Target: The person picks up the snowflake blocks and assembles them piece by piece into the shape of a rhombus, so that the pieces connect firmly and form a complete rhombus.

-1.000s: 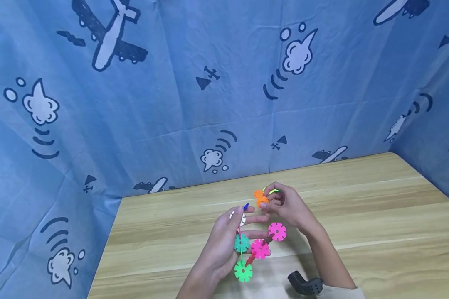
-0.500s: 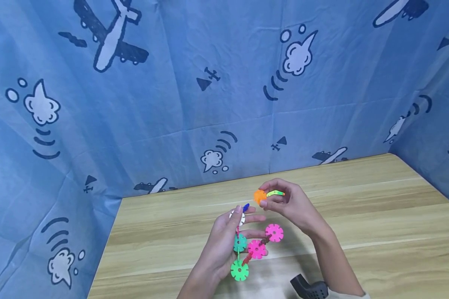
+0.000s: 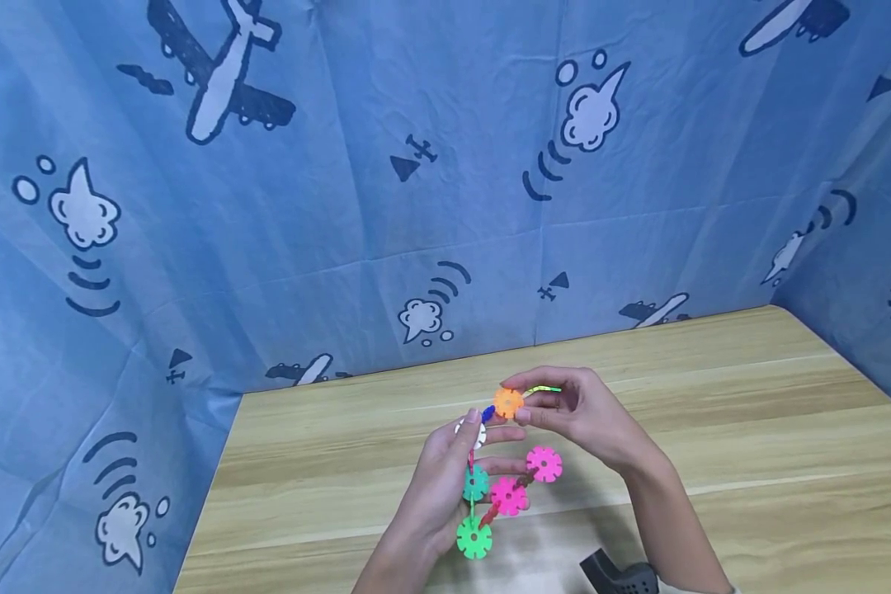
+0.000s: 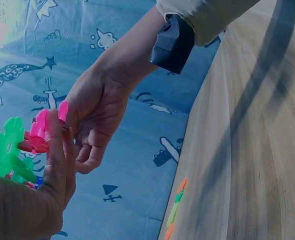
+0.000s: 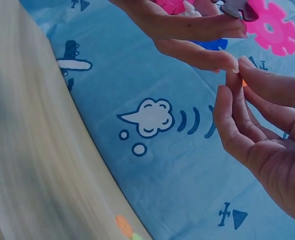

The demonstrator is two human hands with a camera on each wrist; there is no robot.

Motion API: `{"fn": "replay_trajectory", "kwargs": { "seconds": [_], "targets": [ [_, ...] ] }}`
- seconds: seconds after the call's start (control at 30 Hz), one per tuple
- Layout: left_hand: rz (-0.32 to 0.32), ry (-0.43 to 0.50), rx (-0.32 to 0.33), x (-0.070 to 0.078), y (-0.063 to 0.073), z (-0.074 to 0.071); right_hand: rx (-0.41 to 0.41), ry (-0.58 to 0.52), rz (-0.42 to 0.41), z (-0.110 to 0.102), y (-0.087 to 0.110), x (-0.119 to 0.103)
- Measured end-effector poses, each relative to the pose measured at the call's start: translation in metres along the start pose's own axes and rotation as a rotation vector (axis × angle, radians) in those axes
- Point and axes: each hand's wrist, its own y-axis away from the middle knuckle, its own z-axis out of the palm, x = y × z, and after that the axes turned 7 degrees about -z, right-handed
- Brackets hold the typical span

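Note:
My left hand (image 3: 434,470) holds up a chain of notched plastic discs, its thumb pinching the white disc (image 3: 481,434). Below hang a teal disc (image 3: 476,483), a bright green disc (image 3: 473,538) and two pink discs (image 3: 544,464), joined by red and brown ones seen edge-on. Past the thumb, a blue disc (image 3: 487,414) sticks out of the white one. My right hand (image 3: 590,417) pinches an orange disc (image 3: 508,403) between thumb and index finger, its edge right at the blue disc. In the right wrist view, fingers hide most of the orange disc (image 5: 244,83).
A row of orange, green and yellow discs (image 4: 175,205) lies on the wooden table (image 3: 327,462), partly hidden behind my right hand in the head view. A blue printed curtain (image 3: 453,206) stands behind the table. A black device (image 3: 619,575) sits at my right wrist.
My right hand has carried the orange disc down and left to the blue disc's edge and turned it flat toward the head camera. The chain's lower end has swung slightly left.

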Motion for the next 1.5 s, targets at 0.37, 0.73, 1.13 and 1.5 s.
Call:
{"fn": "replay_trajectory", "kwargs": {
  "seconds": [0.37, 0.73, 1.13, 1.5],
  "targets": [
    [-0.003, -0.022, -0.010, -0.001, 0.000, 0.002, 0.002, -0.023, -0.017, 0.000, 0.000, -0.001],
    [0.012, -0.037, -0.014, -0.002, 0.001, 0.001, 0.007, -0.017, 0.012, 0.006, -0.003, 0.001],
    [0.042, -0.002, -0.035, -0.004, 0.001, 0.001, 0.002, -0.020, 0.022, 0.008, -0.003, 0.001],
    [0.058, 0.007, -0.020, -0.006, -0.001, 0.002, -0.009, 0.006, 0.012, 0.010, -0.004, 0.002]
  ]
}}
